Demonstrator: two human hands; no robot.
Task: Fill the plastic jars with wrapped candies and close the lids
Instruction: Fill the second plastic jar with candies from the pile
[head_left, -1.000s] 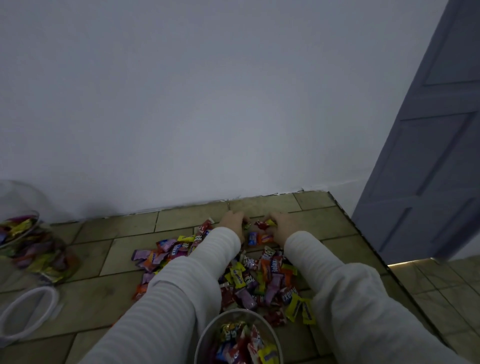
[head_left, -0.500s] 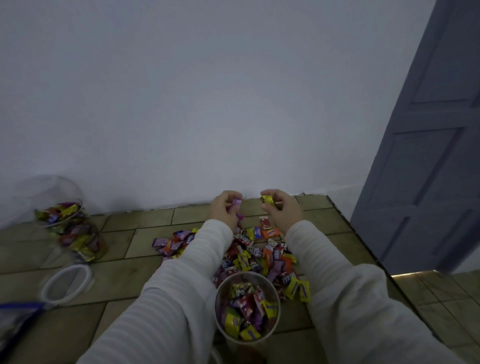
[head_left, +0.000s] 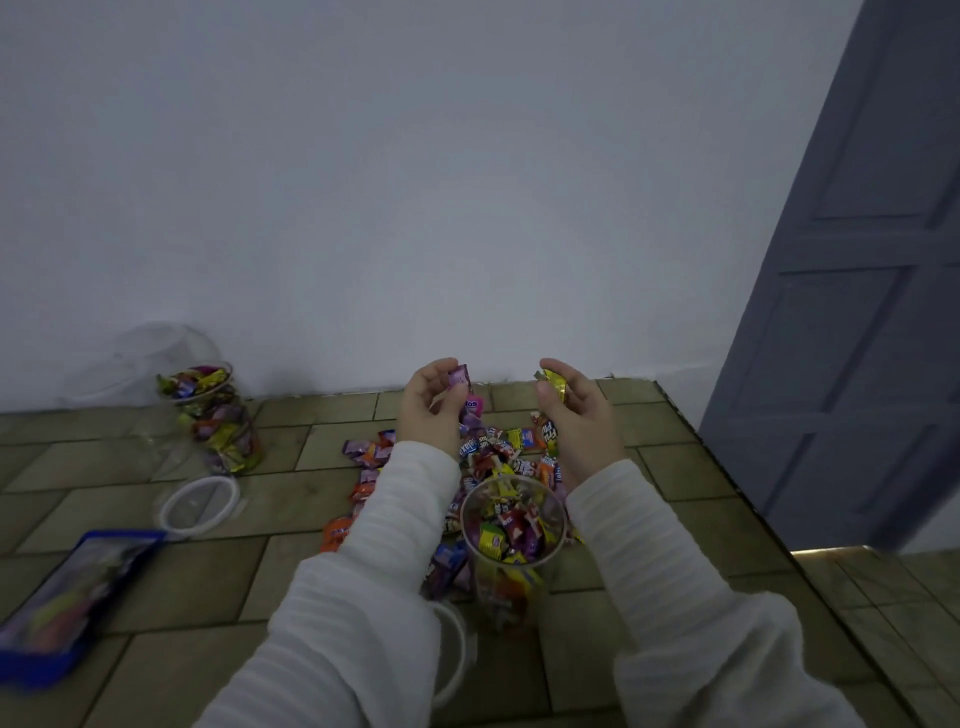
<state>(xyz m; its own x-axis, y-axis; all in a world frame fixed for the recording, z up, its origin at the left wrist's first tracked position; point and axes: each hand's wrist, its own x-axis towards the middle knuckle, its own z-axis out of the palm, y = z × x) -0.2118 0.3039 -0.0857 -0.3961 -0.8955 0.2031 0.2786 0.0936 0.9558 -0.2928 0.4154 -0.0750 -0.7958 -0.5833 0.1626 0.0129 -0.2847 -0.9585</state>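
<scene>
A clear plastic jar (head_left: 511, 566) stands open between my forearms, partly filled with wrapped candies. A heap of loose candies (head_left: 493, 452) lies on the tiled floor behind it. Above the heap my left hand (head_left: 431, 410) pinches a purple candy (head_left: 459, 375), and more candies show under its fingers. My right hand (head_left: 576, 415) pinches a yellow candy (head_left: 551, 384). A second jar (head_left: 221, 421), full of candies and open, stands at the left near the wall. A white-rimmed lid (head_left: 200, 503) lies in front of it, and another lid (head_left: 457, 654) shows partly beside my left sleeve.
A blue candy bag (head_left: 72, 597) lies at the lower left. A crumpled clear plastic bag (head_left: 150, 358) leans on the white wall behind the full jar. A grey door (head_left: 857, 291) stands at the right, beyond the edge of the tiled step (head_left: 727, 467).
Both hands have risen from the heap, each with candy picked up, and have moved apart. The camera has tilted down and left, bringing the blue bag and the near jar into view.
</scene>
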